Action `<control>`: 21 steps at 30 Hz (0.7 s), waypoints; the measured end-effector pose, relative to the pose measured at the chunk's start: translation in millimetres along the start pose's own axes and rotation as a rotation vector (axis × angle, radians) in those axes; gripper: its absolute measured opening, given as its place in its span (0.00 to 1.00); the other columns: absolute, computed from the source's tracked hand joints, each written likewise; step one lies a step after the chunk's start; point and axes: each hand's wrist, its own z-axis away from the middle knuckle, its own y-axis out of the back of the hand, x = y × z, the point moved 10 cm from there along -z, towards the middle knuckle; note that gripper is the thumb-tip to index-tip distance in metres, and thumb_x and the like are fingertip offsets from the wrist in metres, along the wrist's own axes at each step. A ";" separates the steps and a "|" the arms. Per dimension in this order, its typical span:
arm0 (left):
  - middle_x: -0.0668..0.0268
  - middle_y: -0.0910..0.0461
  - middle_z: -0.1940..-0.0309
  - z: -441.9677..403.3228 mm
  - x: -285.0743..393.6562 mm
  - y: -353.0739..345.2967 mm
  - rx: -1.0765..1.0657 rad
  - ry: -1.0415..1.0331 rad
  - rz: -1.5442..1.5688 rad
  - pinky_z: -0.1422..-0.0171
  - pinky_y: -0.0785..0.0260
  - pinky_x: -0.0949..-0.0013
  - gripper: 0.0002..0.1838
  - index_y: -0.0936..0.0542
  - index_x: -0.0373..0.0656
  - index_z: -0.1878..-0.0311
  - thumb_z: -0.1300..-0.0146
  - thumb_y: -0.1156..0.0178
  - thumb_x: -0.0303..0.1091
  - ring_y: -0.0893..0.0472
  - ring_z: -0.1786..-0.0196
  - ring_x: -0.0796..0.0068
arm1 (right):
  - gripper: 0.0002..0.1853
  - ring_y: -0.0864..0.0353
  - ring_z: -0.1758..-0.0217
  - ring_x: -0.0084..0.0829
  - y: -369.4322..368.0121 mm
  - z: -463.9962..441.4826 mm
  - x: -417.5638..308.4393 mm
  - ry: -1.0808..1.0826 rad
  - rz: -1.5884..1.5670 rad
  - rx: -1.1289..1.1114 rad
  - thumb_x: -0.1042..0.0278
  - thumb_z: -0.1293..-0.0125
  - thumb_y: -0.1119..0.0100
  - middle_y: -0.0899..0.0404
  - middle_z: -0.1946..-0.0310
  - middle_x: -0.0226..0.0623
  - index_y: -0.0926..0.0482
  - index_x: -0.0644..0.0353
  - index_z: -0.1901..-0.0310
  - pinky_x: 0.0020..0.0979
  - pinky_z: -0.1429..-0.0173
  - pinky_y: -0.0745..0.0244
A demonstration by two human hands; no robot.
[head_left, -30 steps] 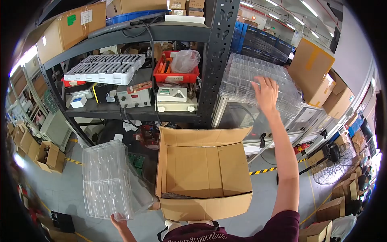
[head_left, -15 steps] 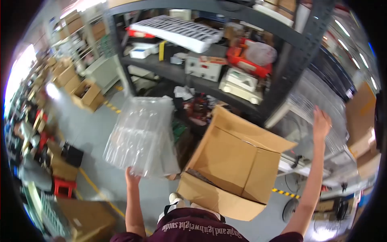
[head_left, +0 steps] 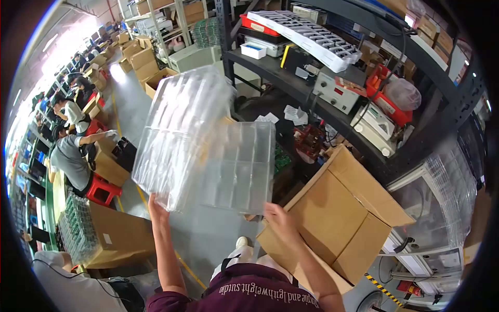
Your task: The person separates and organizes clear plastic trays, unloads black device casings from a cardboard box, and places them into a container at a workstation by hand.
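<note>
My left hand (head_left: pixel 158 204) grips the lower edge of a stack of clear plastic trays (head_left: pixel 174 130), held up and tilted. Beside it, another clear tray (head_left: pixel 241 169) partly overlaps the stack, and my right hand (head_left: pixel 278 214) is closed on its lower right corner. An open cardboard box (head_left: pixel 338 218) stands to the right, partly behind my right forearm; the part of its inside that shows is bare cardboard. More clear trays (head_left: pixel 449 182) are piled at the far right.
A dark metal shelf (head_left: pixel 291 78) holds a white slotted tray (head_left: pixel 306 39), a red bin (head_left: pixel 387 96) and instruments. Several seated people (head_left: pixel 73 158) are at the left, near a red stool (head_left: pixel 103 190) and a large carton (head_left: pixel 122 234). A fan stands at the bottom right.
The view has turned left. My right hand has come away from the tray pile at the right and taken hold of a tray beside the stack. My left hand still holds the stack.
</note>
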 end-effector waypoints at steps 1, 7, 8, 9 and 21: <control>0.58 0.25 0.51 8.0 16.3 3.7 -0.012 -0.026 0.030 0.39 0.34 0.52 0.20 0.29 0.38 0.49 0.44 0.42 0.34 0.27 0.45 0.56 | 0.21 0.23 0.49 0.40 -29.1 -11.9 31.0 0.035 -0.051 0.018 0.57 0.36 0.45 0.25 0.51 0.48 0.29 0.61 0.46 0.34 0.47 0.28; 0.52 0.27 0.50 36.1 78.5 73.8 0.097 -0.103 0.108 0.40 0.34 0.50 0.14 0.28 0.37 0.55 0.44 0.44 0.33 0.27 0.46 0.54 | 0.38 0.33 0.42 0.53 -40.8 -82.2 214.4 -0.286 0.625 0.310 0.45 0.43 0.44 0.32 0.47 0.61 0.37 0.74 0.43 0.44 0.39 0.38; 0.52 0.27 0.50 45.2 81.4 80.4 0.144 -0.112 0.086 0.41 0.33 0.50 0.14 0.28 0.37 0.56 0.44 0.44 0.34 0.27 0.46 0.54 | 0.40 0.33 0.42 0.54 -34.4 -83.7 214.5 -0.174 0.560 0.440 0.43 0.44 0.44 0.32 0.47 0.61 0.38 0.74 0.42 0.43 0.38 0.38; 0.52 0.27 0.50 51.9 84.3 90.1 0.190 -0.119 0.065 0.42 0.33 0.51 0.14 0.28 0.37 0.57 0.43 0.45 0.34 0.27 0.46 0.54 | 0.44 0.33 0.43 0.54 -31.9 -93.5 230.7 -0.311 0.560 0.349 0.41 0.45 0.43 0.33 0.45 0.61 0.42 0.74 0.40 0.42 0.37 0.39; 0.57 0.26 0.51 87.8 57.3 159.1 0.272 -0.012 0.004 0.40 0.34 0.58 0.15 0.29 0.37 0.53 0.43 0.48 0.32 0.26 0.47 0.59 | 0.33 0.29 0.48 0.33 -45.1 -93.7 286.9 -0.668 -0.545 0.188 0.60 0.58 0.30 0.26 0.52 0.38 0.28 0.61 0.47 0.33 0.43 0.34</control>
